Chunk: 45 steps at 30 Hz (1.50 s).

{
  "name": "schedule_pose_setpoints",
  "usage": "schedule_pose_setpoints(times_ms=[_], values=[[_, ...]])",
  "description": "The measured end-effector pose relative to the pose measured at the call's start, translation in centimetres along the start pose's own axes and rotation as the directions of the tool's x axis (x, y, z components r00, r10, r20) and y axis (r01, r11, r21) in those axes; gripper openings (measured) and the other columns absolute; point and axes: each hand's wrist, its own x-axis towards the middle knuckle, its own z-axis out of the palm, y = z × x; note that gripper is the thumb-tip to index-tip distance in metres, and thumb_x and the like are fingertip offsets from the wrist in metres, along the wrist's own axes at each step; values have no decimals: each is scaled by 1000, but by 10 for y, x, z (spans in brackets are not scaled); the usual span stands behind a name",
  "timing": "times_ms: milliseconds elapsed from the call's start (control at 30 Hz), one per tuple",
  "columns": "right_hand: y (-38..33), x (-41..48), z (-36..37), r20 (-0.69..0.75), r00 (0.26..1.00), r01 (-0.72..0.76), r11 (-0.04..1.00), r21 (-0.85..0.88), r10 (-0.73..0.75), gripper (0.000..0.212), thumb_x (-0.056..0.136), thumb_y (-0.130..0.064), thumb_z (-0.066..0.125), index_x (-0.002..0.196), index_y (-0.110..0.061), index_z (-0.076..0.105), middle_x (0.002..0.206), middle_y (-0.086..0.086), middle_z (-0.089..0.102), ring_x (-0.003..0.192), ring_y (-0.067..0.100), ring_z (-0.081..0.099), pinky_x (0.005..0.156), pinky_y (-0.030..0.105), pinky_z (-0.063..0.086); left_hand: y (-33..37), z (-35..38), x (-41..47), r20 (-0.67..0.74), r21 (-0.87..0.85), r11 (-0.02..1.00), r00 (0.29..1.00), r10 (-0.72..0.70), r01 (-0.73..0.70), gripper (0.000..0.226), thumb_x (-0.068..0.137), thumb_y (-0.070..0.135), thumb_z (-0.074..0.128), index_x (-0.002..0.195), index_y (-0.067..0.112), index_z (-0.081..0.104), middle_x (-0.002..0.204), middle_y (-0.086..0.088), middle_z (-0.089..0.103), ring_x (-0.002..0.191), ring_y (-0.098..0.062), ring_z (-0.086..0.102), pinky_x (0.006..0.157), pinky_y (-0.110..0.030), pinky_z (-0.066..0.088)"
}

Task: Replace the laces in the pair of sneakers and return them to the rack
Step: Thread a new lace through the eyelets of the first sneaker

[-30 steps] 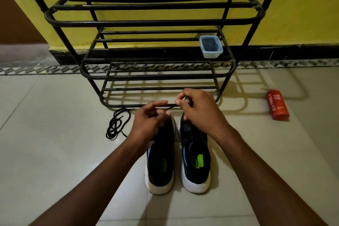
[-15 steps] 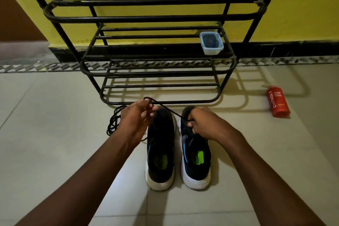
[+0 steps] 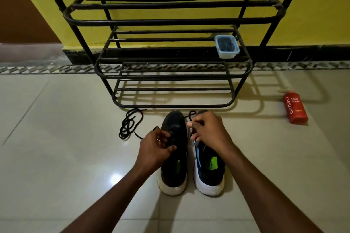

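- Closest to me, the pair stands heels toward me on the floor, the left sneaker [image 3: 173,157] under my left hand and the right sneaker [image 3: 209,174] under my right. Neither is on the rack yet.
- The cord is black on a black upper and my fingers cover the eyelets, so I could skip a hole or cross it wrongly. A hard pull from one side could drag the end back out.
- My left hand [image 3: 155,147] is curled, its fingertips pinched together over the left sneaker's lacing, apparently on a strand.
- My right hand [image 3: 208,130] is curled over the right sneaker's front, thumb and fingers pinching a lace [image 3: 191,114] that loops up just past my knuckles.
- Left of my left hand, a coiled lace [image 3: 130,123] lies on the floor with one strand running to that hand. It may knot if I tug.
- Beyond both hands stands the rack [image 3: 170,21], with a small container [image 3: 226,46] on its middle shelf. A red bottle [image 3: 295,108] lies well off to the right.
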Motion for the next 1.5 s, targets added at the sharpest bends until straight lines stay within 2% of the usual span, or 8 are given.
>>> schedule_pose_setpoints(times_ms=[133,233,400,567,867,1133,1333,1500], values=[[4,-4,14,5,988,-141,900,413,152,5,89,9,67,85,7,69,73,16,68,57,31,72,54,24,59,0,-1,-4,-58,55,997,996,65,-62,13,82,17,80,94,21,75,79,15,69,72,11,62,60,-3,43],[7,-4,21,34,987,-155,854,497,159,6,86,17,65,89,12,67,80,22,68,70,41,72,62,25,61,-5,-3,-3,-66,12,999,997,42,-41,11,88,13,73,93,23,75,79,20,68,73,19,61,57,-1,42],[12,0,31,14,997,-78,912,402,79,11,88,7,70,86,-4,72,81,14,74,72,22,77,64,24,60,-13,-2,2,14,-165,983,997,-82,83,13,95,8,64,92,14,75,82,3,74,72,-1,70,57,-10,48],[11,-1,43,0,1000,-23,910,414,26,12,85,10,70,85,-2,69,79,12,74,74,21,77,65,24,61,-21,-4,7,127,-385,900,978,-165,202,20,97,-1,56,90,6,74,84,-13,75,79,-23,70,74,-36,54],[7,2,46,-20,990,139,990,-18,-139,19,79,-4,82,90,-19,79,84,-11,75,78,-6,70,78,12,56,-18,-7,5,168,-453,858,968,-186,244,19,98,-3,56,92,3,74,75,-4,72,75,-16,65,69,-29,51],[-2,2,51,68,983,179,969,-172,-169,18,78,-10,83,89,-23,79,75,-17,69,73,-12,64,66,-3,44,-9,-14,2,178,-472,845,966,-185,249,15,98,-4,57,95,-1,71,75,-7,69,69,-15,62,64,-26,51],[-3,0,58,39,980,201,955,-218,-197,13,82,-10,78,86,-22,77,77,-10,71,68,-5,64,62,1,46,-15,-9,3,110,-390,906,985,-133,166,15,98,5,61,93,7,75,80,-9,73,74,-17,66,72,-33,55],[3,-7,67,-40,973,213,954,-213,-226,12,85,-12,77,91,-22,77,89,-2,73,84,7,68,77,19,58,-18,-9,5,130,-455,870,981,-144,188,24,104,16,55,94,4,74,76,-3,74,73,-13,70,65,-25,55]])
